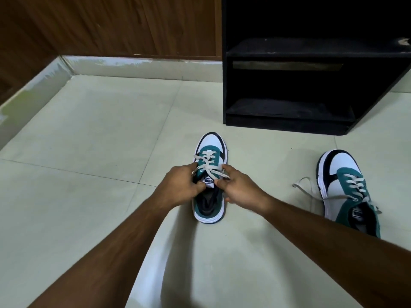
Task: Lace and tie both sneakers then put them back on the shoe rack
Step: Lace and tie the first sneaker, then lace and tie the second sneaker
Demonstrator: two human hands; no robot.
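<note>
On the pale tiled floor (pixel 89 134) straight ahead of you, at about twelve o'clock from your knees, the near sneaker (pixel 210 178) is standing upright with its white toe pointing away from you toward the shoe rack. Your left hand (pixel 180 187) is pressing in at the sneaker's nine o'clock side, fingers curled and pinching the pale lace (pixel 208 168) near the tongue. Your right hand (pixel 239 187) is closing in from the three o'clock side, thumb and fingers gripping the other run of that same lace where it is crossing over the tongue label. Only the lower eyelets are carrying crossed lace; no bow is showing. The second sneaker (pixel 347 192) is sitting well apart at your three o'clock, toe angled away, its loose lace (pixel 309 190) trailing onto the tiles on its nine o'clock side, and your right forearm is covering its heel. The black shoe rack (pixel 289 121) is standing at one o'clock beyond both shoes, its shelves showing dark, with a wood-panelled wall (pixel 111 25) running behind at eleven o'clock.
</note>
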